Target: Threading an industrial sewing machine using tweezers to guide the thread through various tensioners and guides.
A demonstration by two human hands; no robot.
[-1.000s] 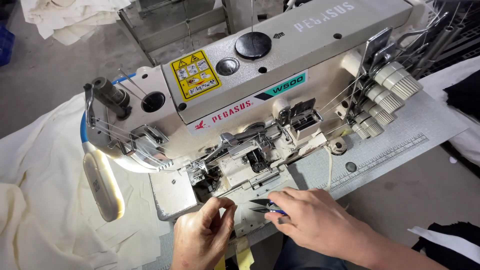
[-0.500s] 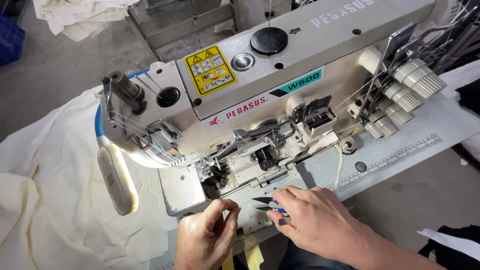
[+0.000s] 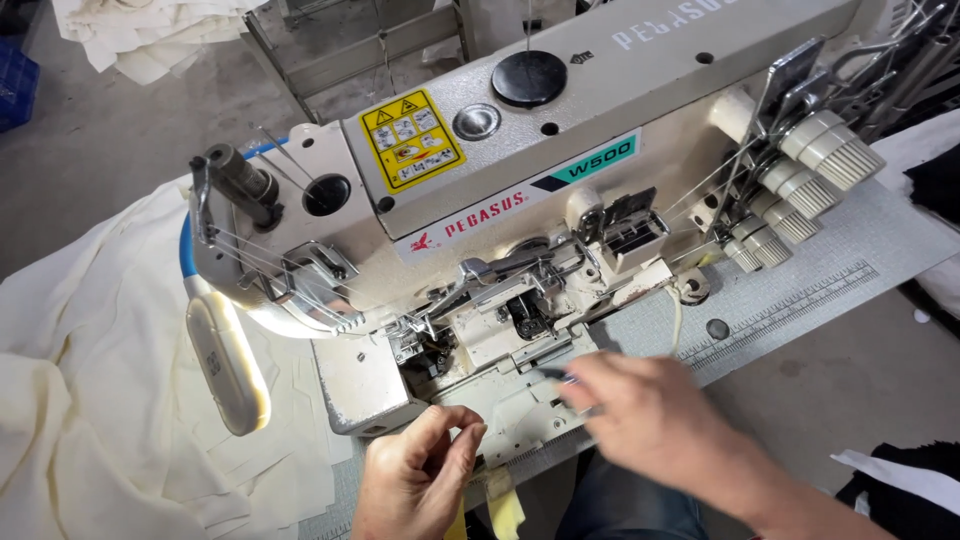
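Note:
A cream industrial sewing machine (image 3: 520, 190) fills the middle of the view. My left hand (image 3: 415, 480) rests at the front edge of the machine bed (image 3: 520, 410), below the needle area (image 3: 425, 350); its thumb and forefinger are curled together and I see nothing between them. My right hand (image 3: 650, 415) is blurred just to the right, over the bed. It grips a small dark snipping tool (image 3: 558, 377) whose tip points left toward the presser foot parts.
Cream fabric (image 3: 90, 400) lies heaped at the left beside a lit white lamp (image 3: 228, 365). Thread tension knobs (image 3: 800, 180) stick out at the machine's right end. A grey table (image 3: 800, 300) carries a printed ruler. Black cloth (image 3: 900, 500) lies at lower right.
My right hand has shifted up and to the right with the tool and is now motion-blurred. My left hand stays in place. The machine appears slightly further right in the view.

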